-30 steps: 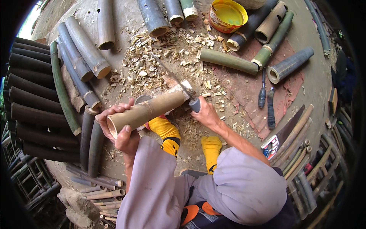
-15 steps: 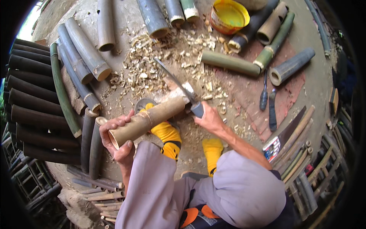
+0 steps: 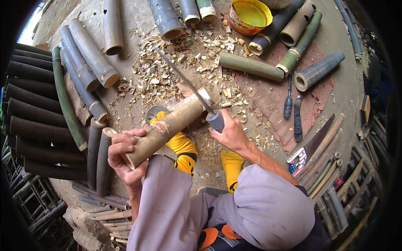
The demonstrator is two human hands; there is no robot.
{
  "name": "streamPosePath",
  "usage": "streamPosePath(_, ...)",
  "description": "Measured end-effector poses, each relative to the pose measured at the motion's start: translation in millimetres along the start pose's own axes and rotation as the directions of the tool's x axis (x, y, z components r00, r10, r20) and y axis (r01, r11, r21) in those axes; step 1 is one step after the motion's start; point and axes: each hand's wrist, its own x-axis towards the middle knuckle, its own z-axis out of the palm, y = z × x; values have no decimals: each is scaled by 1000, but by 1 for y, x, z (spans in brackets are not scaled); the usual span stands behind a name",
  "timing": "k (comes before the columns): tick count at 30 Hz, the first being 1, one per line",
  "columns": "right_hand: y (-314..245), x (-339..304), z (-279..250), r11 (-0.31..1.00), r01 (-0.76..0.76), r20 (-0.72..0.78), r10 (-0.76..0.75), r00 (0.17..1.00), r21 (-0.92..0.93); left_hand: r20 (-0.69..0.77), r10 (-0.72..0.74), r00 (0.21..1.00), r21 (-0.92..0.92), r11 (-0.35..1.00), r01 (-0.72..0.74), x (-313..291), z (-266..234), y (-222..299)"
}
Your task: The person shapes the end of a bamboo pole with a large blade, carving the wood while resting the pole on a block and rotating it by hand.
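Note:
My left hand (image 3: 127,158) is closed round the near end of a tan bamboo tube (image 3: 171,126), beside my left knee. The tube slants up to the right, a rough pale patch at its node. My right hand (image 3: 231,134) grips the grey handle of a long-bladed knife (image 3: 184,78). Its blade lies across the tube's far end and points up-left. Under that end shows a pale, chipped wooden block (image 3: 205,95); the tube hides most of it. Contact between the cutting edge and the bamboo is too fine to tell.
Curled shavings (image 3: 155,77) litter the ground ahead. Cut bamboo tubes (image 3: 93,54) lie around, with dark ones stacked (image 3: 39,127) at left. A yellow bucket (image 3: 250,17) stands far off. Two dark-handled tools (image 3: 297,121) and a handsaw (image 3: 312,146) lie right. My yellow-socked feet (image 3: 184,149) flank the work.
The bamboo tube has turned in my left hand, bringing more of the rough node patch up, and its near end sits lower. The knife has shifted slightly left.

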Motion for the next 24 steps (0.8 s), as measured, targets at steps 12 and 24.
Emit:
streamPosePath(12,11,-5,14,985,-174,65,173,983,12,94,2,996,179,984,-19,0,4,9)
streamPosePath(24,26,12,-1,974,-225,180,227,957,-36,308,-25,951,330,940,-82,3,-6,26)
